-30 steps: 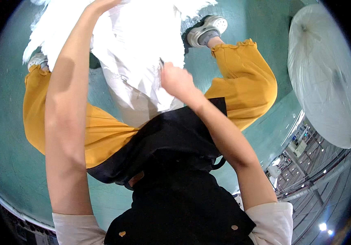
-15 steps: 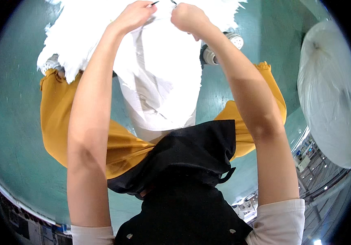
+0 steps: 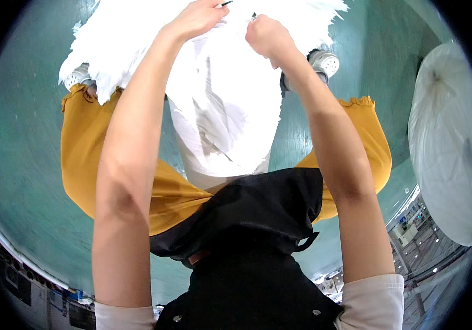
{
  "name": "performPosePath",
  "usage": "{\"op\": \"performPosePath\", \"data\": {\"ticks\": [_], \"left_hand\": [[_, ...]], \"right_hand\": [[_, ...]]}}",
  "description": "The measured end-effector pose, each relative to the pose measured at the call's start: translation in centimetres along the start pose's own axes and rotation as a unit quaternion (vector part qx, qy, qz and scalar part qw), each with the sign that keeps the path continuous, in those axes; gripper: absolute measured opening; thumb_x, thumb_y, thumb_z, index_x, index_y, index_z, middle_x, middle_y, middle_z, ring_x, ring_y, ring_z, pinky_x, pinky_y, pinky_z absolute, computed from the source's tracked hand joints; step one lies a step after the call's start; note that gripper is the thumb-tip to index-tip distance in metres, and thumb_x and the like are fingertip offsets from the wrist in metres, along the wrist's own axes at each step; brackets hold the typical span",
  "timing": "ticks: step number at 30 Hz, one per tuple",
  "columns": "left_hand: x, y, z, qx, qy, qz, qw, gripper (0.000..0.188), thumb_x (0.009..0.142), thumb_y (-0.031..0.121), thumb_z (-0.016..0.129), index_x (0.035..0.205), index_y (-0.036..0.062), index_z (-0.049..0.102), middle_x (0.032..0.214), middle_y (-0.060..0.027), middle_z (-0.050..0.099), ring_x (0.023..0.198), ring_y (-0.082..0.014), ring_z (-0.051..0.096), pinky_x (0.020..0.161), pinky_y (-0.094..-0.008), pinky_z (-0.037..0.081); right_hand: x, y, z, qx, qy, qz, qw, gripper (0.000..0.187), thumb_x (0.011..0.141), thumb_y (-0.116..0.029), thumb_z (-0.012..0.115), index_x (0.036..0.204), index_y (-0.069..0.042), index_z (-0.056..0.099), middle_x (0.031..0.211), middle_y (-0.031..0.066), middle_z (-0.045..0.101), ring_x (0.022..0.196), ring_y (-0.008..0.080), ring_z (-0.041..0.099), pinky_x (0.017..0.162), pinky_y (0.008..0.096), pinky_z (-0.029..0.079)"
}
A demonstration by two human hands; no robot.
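My left hand (image 3: 200, 19) is at the top edge, over white fabric (image 3: 219, 88) with ragged edges. Its fingers are closed on a thin dark pointed tool (image 3: 226, 3), whose kind I cannot make out. A short way to the right, my right hand (image 3: 270, 37) is curled, with a small dark tip (image 3: 254, 16) showing at its fingers. The rest of what it grips is hidden. The two hands are apart. Spread out at the top, the fabric narrows toward my lap and ends by my black apron (image 3: 247, 214).
My mustard trousers (image 3: 85, 154) and perforated grey shoes (image 3: 324, 63) flank the fabric on the green floor (image 3: 21, 137). A large pale plastic bag (image 3: 447, 143) stands at the right. Equipment and lights show along the lower rim.
Both hands appear slightly lower and farther right, as do the fabric and the bag. Each hand keeps its closed grip.
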State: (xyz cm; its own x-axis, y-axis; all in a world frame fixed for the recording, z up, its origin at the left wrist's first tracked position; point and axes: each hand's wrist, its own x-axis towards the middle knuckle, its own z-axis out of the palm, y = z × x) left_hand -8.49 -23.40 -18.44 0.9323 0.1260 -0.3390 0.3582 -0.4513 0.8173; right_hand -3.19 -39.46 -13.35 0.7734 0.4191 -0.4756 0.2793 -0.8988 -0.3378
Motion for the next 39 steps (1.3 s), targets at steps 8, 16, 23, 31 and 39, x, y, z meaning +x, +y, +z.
{"op": "performPosePath", "data": {"ticks": [8, 16, 23, 31, 39], "left_hand": [[-0.3, -0.3, -0.2, 0.001, -0.031, -0.030, 0.999, 0.035, 0.094, 0.038, 0.046, 0.084, 0.0063, 0.059, 0.066, 0.0030, 0.047, 0.062, -0.0097, 0.042, 0.062, -0.0271, 0.035], [1.3, -2.2, 0.3, -0.123, -0.032, -0.011, 0.992, 0.032, 0.090, 0.025, 0.051, 0.096, -0.0049, 0.060, 0.080, -0.0091, 0.061, 0.073, -0.0182, 0.058, 0.069, -0.0323, 0.050], [1.5, -2.7, 0.7, -0.106, -0.031, -0.017, 0.994, 0.027, 0.089, 0.023, 0.051, 0.089, -0.0027, 0.060, 0.076, -0.0075, 0.060, 0.069, -0.0167, 0.056, 0.066, -0.0317, 0.048], [-0.1, -1.9, -0.2, -0.008, -0.015, -0.025, 1.000, 0.037, 0.094, 0.041, 0.048, 0.084, 0.0075, 0.060, 0.072, 0.0007, 0.054, 0.070, -0.0119, 0.048, 0.074, -0.0296, 0.039], [-0.2, -0.2, -0.4, -0.110, -0.025, -0.044, 0.993, 0.029, 0.088, 0.024, 0.052, 0.081, -0.0027, 0.059, 0.071, -0.0078, 0.057, 0.067, -0.0158, 0.054, 0.062, -0.0324, 0.046]], "right_hand": [[-1.4, 1.5, 0.6, -0.081, -0.101, -0.038, 0.991, 0.028, 0.073, -0.012, 0.048, 0.087, 0.004, 0.065, 0.088, 0.0270, 0.064, 0.086, 0.0426, 0.062, 0.079, 0.0449, 0.049], [-5.4, 2.0, 1.8, -0.067, -0.063, -0.039, 0.995, 0.025, 0.075, -0.013, 0.048, 0.083, 0.006, 0.062, 0.084, 0.0279, 0.064, 0.082, 0.0434, 0.063, 0.075, 0.0453, 0.051], [-12.8, 4.5, 3.4, -0.025, -0.108, 0.001, 0.994, 0.028, 0.080, -0.017, 0.047, 0.085, 0.009, 0.057, 0.079, 0.0297, 0.062, 0.077, 0.0441, 0.063, 0.072, 0.0464, 0.051], [-4.5, 1.5, -0.2, -0.011, 0.058, -0.064, 0.996, 0.033, 0.088, -0.020, 0.039, 0.079, 0.007, 0.056, 0.068, 0.0262, 0.060, 0.061, 0.0374, 0.062, 0.061, 0.0419, 0.051], [-3.5, 0.7, 0.6, 0.005, -0.042, -0.007, 0.999, 0.029, 0.082, -0.019, 0.048, 0.085, 0.005, 0.063, 0.081, 0.0243, 0.065, 0.075, 0.0383, 0.065, 0.071, 0.0414, 0.053]]}}
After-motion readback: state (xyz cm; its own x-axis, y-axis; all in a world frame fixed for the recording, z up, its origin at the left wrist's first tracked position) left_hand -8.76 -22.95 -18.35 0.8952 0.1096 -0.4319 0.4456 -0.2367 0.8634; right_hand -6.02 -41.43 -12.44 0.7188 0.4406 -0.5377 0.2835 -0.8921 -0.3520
